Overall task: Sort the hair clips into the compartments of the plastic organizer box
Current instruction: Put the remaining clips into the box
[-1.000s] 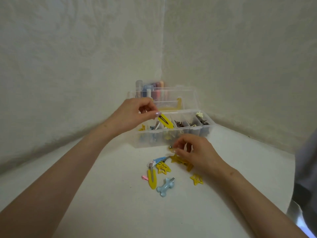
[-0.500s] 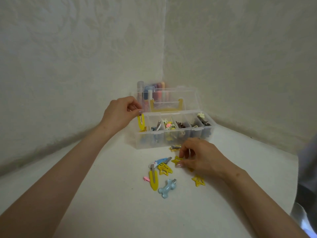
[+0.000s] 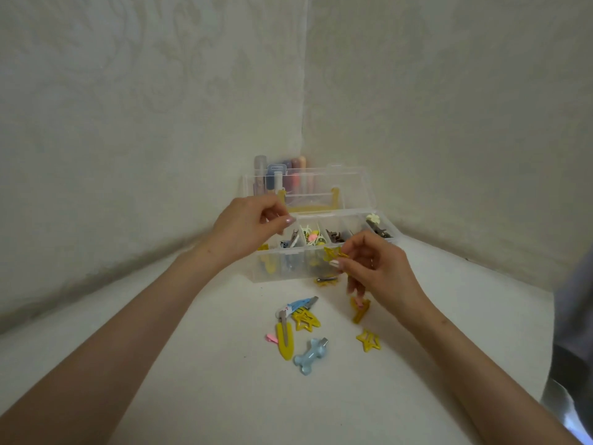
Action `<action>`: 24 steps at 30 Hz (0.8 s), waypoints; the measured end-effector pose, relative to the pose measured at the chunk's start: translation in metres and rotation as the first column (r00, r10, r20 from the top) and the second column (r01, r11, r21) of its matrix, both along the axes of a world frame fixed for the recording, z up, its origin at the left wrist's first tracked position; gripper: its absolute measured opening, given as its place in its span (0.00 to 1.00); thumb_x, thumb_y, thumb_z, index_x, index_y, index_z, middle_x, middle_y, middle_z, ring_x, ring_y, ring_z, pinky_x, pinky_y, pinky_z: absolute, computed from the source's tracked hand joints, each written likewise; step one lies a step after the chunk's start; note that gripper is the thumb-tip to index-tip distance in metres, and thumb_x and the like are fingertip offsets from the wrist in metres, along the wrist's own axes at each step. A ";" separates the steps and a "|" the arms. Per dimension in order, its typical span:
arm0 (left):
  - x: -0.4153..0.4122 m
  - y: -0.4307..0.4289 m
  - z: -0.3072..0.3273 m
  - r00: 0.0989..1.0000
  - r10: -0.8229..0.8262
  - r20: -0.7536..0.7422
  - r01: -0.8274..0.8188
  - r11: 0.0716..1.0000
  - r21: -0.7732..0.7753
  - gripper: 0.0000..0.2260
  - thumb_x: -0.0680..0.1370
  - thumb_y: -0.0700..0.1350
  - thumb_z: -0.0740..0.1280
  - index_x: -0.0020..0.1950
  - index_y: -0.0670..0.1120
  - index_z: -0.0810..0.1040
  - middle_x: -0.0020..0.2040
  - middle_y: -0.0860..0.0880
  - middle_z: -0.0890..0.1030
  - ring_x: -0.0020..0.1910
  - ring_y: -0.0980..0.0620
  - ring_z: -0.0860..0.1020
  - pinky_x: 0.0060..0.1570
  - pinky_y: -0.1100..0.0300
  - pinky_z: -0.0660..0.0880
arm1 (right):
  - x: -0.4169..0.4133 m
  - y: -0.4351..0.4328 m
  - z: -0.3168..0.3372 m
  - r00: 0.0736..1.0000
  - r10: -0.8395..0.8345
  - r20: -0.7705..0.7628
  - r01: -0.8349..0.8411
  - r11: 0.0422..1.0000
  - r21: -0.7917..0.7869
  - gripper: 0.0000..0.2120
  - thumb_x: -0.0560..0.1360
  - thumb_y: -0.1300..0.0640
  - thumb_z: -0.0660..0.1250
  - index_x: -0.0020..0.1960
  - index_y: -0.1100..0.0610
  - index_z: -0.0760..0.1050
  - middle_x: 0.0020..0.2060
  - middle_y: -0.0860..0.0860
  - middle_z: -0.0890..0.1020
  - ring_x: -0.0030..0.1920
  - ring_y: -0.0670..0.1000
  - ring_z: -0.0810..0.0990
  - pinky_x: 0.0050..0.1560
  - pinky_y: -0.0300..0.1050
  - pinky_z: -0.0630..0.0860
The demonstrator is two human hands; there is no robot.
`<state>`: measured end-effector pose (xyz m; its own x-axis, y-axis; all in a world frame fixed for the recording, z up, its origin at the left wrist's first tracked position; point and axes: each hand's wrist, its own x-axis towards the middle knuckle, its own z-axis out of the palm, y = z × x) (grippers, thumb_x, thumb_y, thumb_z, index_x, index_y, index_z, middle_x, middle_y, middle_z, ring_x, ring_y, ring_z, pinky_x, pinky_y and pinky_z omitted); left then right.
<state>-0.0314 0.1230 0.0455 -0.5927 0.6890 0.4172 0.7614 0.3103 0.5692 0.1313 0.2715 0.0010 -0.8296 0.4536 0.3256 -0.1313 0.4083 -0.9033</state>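
The clear plastic organizer box (image 3: pixel 382 227) stands open in the corner, its compartments holding clips. My left hand (image 3: pixel 247 228) hovers over the box's left end with fingers curled and thumb against the fingertips; nothing shows in it. A long yellow clip (image 3: pixel 269 264) lies in the leftmost compartment. My right hand (image 3: pixel 382 271) pinches a yellow star clip (image 3: pixel 332 253) just in front of the box's middle. Loose on the table lie a blue clip (image 3: pixel 301 305), a yellow star (image 3: pixel 306 321), a long yellow clip (image 3: pixel 285 341), a small pink clip (image 3: pixel 271 338) and a pale blue bone-shaped clip (image 3: pixel 310 355).
More yellow clips lie near my right hand: a yellow-and-pink clip under my fingers (image 3: pixel 359 309), a star farther right (image 3: pixel 369 340) and a star against the box front (image 3: pixel 325 280). The box's lid (image 3: pixel 321 184) stands upright, with several tubes (image 3: pixel 279 173) behind it. Walls close in behind.
My left hand carried the long yellow clip to the leftmost compartment and let it go. My right hand picked a yellow star off the table and lifted it toward the box.
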 end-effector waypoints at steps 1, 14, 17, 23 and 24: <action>0.006 0.001 0.002 0.997 -0.061 0.046 0.061 0.998 -0.012 0.05 0.75 0.48 0.67 0.42 0.48 0.78 0.35 0.52 0.82 0.32 0.60 0.75 0.37 0.65 0.71 | -0.001 0.000 0.001 1.000 0.001 -0.019 -0.001 1.000 -0.007 0.07 0.72 0.66 0.69 0.41 0.57 0.74 0.29 0.52 0.80 0.26 0.53 0.77 0.26 0.42 0.73; 0.034 0.009 0.006 0.929 -0.279 0.243 0.288 0.958 0.000 0.16 0.80 0.48 0.57 0.43 0.41 0.79 0.35 0.48 0.82 0.29 0.62 0.75 0.35 0.73 0.71 | -0.017 -0.008 0.022 0.996 0.032 -0.088 -0.025 0.996 0.086 0.14 0.70 0.72 0.69 0.39 0.54 0.72 0.32 0.48 0.78 0.31 0.49 0.80 0.33 0.39 0.78; 0.034 0.009 0.006 0.929 -0.276 0.247 0.282 0.959 0.013 0.13 0.79 0.47 0.59 0.41 0.43 0.78 0.34 0.50 0.82 0.29 0.62 0.74 0.35 0.72 0.71 | -0.019 -0.013 0.015 0.990 0.004 -0.140 0.022 0.983 0.183 0.14 0.69 0.72 0.69 0.41 0.54 0.72 0.35 0.54 0.78 0.33 0.54 0.79 0.34 0.47 0.79; 0.024 0.008 0.003 0.932 -0.237 0.274 0.236 0.971 0.035 0.07 0.78 0.42 0.63 0.40 0.45 0.77 0.33 0.51 0.81 0.28 0.63 0.74 0.34 0.70 0.72 | -0.014 -0.012 0.007 0.985 -0.044 -0.167 0.079 0.976 0.204 0.16 0.69 0.68 0.71 0.45 0.48 0.74 0.40 0.47 0.80 0.37 0.51 0.77 0.39 0.47 0.78; 0.021 0.007 0.004 0.934 -0.228 0.276 0.222 0.974 0.052 0.07 0.77 0.42 0.64 0.40 0.44 0.77 0.34 0.50 0.82 0.29 0.62 0.75 0.35 0.70 0.72 | -0.012 -0.009 0.006 0.985 -0.058 -0.161 0.091 0.973 0.210 0.15 0.70 0.67 0.70 0.46 0.48 0.75 0.39 0.46 0.80 0.36 0.50 0.77 0.37 0.46 0.77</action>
<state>-0.0106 0.1304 0.0499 -0.5173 0.8112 0.2727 0.6206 0.1361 0.7722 0.1190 0.2626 0.0067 -0.7290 0.4172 0.5427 -0.2223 0.6056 -0.7641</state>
